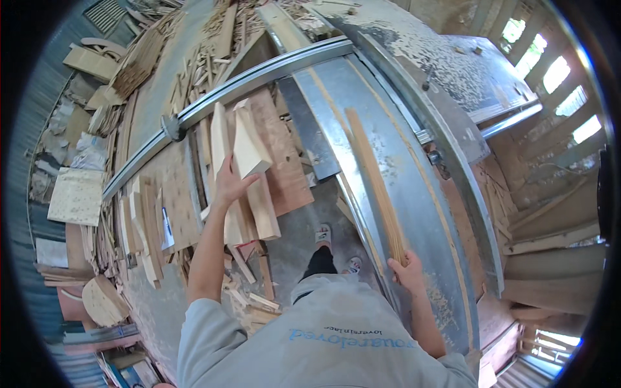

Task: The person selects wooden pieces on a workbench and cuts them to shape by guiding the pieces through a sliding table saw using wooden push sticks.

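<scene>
My left hand (233,185) is open, its fingers and thumb spread against the near end of a pale wooden block (251,143). The block lies on a stack of similar pale lengths, among them a long piece (262,210) toward me. My right hand (407,269) is closed round the near end of a long, narrow brown wooden strip (373,174). That strip lies lengthwise along a grey metal machine table (414,194), pointing away from me. Some fingertips of the left hand are hidden by the wood.
A metal rail (259,72) crosses beyond the stack, and a metal fence (446,149) runs along the right. Shaped wooden pieces (143,220) and a blue-and-white marker (167,223) lie at the left. Offcuts (242,291) litter the floor near my feet.
</scene>
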{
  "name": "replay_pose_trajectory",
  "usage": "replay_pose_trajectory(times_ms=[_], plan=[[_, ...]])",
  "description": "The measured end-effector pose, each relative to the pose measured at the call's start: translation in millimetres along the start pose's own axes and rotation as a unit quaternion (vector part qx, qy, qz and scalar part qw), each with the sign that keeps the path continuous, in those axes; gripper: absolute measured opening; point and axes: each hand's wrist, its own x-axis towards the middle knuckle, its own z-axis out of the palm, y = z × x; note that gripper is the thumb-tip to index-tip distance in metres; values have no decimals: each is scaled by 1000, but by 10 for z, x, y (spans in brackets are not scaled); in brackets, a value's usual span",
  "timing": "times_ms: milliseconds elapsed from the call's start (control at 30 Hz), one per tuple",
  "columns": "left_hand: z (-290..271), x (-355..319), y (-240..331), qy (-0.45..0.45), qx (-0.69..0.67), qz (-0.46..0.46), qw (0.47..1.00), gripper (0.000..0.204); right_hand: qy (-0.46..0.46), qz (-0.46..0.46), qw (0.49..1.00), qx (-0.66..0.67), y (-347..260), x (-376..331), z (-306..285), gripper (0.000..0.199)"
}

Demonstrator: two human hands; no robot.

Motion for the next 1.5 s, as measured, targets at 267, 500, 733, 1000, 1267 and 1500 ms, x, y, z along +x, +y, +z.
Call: replay_pose_trajectory(times_ms=[267, 500, 733, 1000, 1267, 1500], plan=[[1425, 1059, 1921, -64, -19, 110, 992, 107, 59, -86, 980, 169, -341, -88, -278, 33], [2716, 1623, 2358, -56, -13, 216, 975, 86, 102, -82, 974, 184, -92, -198, -466, 45], [2134, 1303, 1440, -18, 85, 183, 979, 74, 125, 5, 990, 63, -37, -577, -1066, 47], [2438, 1337, 1071, 13, -112, 26, 993, 53, 147, -25, 989, -4, -53, -268, -1156, 44], [2940, 2159, 1496, 144, -170, -42, 974, 45, 206, -87, 972, -78, -716, 941, -1142, 41], [3096, 2833, 1298, 189, -178, -74, 963, 50, 159, -132, 978, -31, -1232, 1555, -1154, 37]])
